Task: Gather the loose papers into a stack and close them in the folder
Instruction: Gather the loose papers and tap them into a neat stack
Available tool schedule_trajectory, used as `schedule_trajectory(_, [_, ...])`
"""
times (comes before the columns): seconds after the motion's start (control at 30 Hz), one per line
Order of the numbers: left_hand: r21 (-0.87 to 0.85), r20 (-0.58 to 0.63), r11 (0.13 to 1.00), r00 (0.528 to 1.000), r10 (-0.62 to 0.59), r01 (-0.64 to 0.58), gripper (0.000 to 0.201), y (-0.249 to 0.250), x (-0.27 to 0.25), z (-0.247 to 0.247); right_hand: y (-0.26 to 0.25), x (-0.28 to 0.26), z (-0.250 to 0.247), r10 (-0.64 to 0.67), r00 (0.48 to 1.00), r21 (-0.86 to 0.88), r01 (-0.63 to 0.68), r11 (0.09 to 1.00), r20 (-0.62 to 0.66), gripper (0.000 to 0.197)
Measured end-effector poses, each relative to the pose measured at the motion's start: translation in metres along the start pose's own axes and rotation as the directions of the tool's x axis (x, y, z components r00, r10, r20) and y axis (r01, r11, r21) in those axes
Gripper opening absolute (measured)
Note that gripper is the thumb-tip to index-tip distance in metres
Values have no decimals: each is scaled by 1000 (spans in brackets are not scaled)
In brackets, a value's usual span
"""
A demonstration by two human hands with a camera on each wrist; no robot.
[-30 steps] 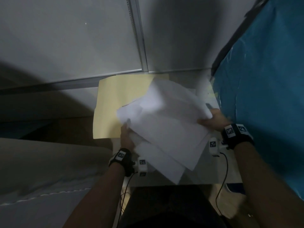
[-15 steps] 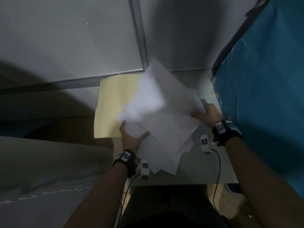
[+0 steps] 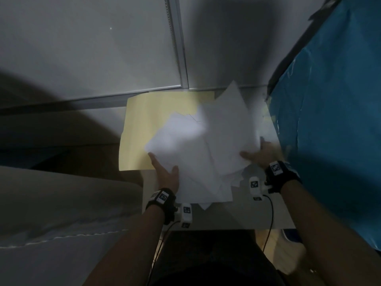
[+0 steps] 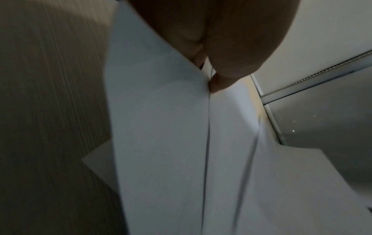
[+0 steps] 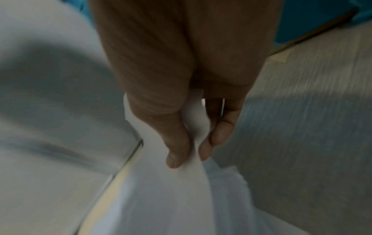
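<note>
Papers (image 3: 206, 153), an uneven white sheaf, hang between both hands above the yellow folder (image 3: 152, 120) that lies open on the table (image 3: 247, 215): from the head view the left hand (image 3: 166, 174) supports the near-left edge while the right hand (image 3: 261, 153) grips the right edge, presumably to square them. Left wrist view shows a thumb and fingers (image 4: 221, 82) pinching sheet edges. Right wrist view shows thumb and fingers (image 5: 179, 152) clamping a bunched corner.
</note>
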State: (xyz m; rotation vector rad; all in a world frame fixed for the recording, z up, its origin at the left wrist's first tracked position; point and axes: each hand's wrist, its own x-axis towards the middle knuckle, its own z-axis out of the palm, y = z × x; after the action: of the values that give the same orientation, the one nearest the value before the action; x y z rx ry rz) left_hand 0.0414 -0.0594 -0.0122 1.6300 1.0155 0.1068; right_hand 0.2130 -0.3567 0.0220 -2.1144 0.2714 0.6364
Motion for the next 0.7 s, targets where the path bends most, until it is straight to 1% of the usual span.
schedule_trajectory(0.03, [-31, -6, 999, 1000, -10, 10, 121, -4, 2, 0, 3, -2, 9, -49, 997, -68, 52, 996, 52, 61])
schedule_trajectory(0.07, [-91, -11, 995, 999, -30, 29, 129, -4, 3, 0, 1, -6, 18, -68, 992, -129, 82, 988, 103, 64])
schedule_trajectory(0.1, [-176, -31, 982, 997, -72, 66, 136, -5, 5, 1, 0, -9, 27, -94, 984, -156, 117, 981, 150, 63])
schedule_trajectory(0.13, [-262, -63, 959, 989, -133, 112, 143, -4, 5, 2, -2, -13, 33, -84, 978, -194, 121, 973, 192, 61])
schedule_trajectory(0.17, [-333, -99, 931, 976, -195, 152, 143, 0, 4, 2, -1, -14, 39, -97, 967, -209, 148, 967, 234, 60])
schedule_trajectory(0.2, [-376, -132, 909, 961, -243, 179, 137, 5, 3, 3, -3, -15, 45, -82, 960, -233, 147, 961, 268, 59])
schedule_trajectory(0.23, [-382, -147, 903, 952, -269, 196, 126, 11, 3, 4, -2, -15, 50, -93, 949, -236, 169, 957, 301, 58])
schedule_trajectory(0.27, [-357, -132, 911, 955, -267, 205, 115, 14, 2, 5, -6, -18, 53, -84, 937, -260, 180, 949, 340, 59])
schedule_trajectory(0.3, [-299, -105, 933, 964, -243, 203, 103, 15, 2, 6, -6, -18, 57, -90, 919, -281, 209, 937, 383, 62])
schedule_trajectory(0.33, [-234, -78, 957, 977, -197, 174, 90, 16, 2, 7, -9, -20, 60, -81, 906, -314, 226, 922, 416, 66])
schedule_trajectory(0.37, [-186, -51, 971, 985, -165, 153, 74, 15, 3, 7, -10, -18, 62, -90, 897, -327, 250, 911, 433, 73])
schedule_trajectory(0.4, [-160, -20, 978, 990, -140, 135, 59, 17, 3, 7, -13, -18, 60, -101, 909, -350, 256, 901, 403, 85])
schedule_trajectory(0.43, [-147, 4, 982, 993, -121, 120, 48, 17, 4, 6, -16, -16, 56, -142, 937, -376, 263, 888, 321, 98])
schedule_trajectory(0.47, [-155, 23, 982, 994, -108, 111, 43, 17, 6, 5, -21, -15, 49, -189, 963, -392, 251, 885, 191, 106])
schedule_trajectory(0.5, [-184, 43, 976, 993, -107, 113, 42, 20, 7, 2, -26, -10, 41, -238, 970, -365, 241, 899, 54, 110])
schedule_trajectory(0.53, [-209, 66, 971, 993, -103, 114, 45, 22, 9, -2, -32, -6, 32, -258, 965, -311, 232, 922, -44, 114])
schedule_trajectory(0.57, [-226, 93, 968, 992, -89, 108, 46, 24, 12, -7, -41, -2, 21, -266, 960, -238, 240, 941, -87, 117])
schedule_trajectory(0.6, [-233, 126, 968, 990, -61, 89, 42, 25, 15, -12, -50, 1, 10, -269, 960, -173, 253, 952, -77, 120])
schedule_trajectory(0.63, [-231, 164, 970, 986, -34, 72, 34, 28, 16, -18, -58, 5, 2, -278, 960, -129, 272, 954, -36, 121])
schedule_trajectory(0.67, [-226, 204, 973, 979, -9, 56, 29, 33, 16, -24, -68, 6, -4, -296, 955, -108, 298, 948, 34, 120])
schedule_trajectory(0.7, [-225, 241, 973, 971, 11, 44, 29, 38, 17, -29, -76, 7, -7, -304, 945, -86, 315, 945, 120, 118])
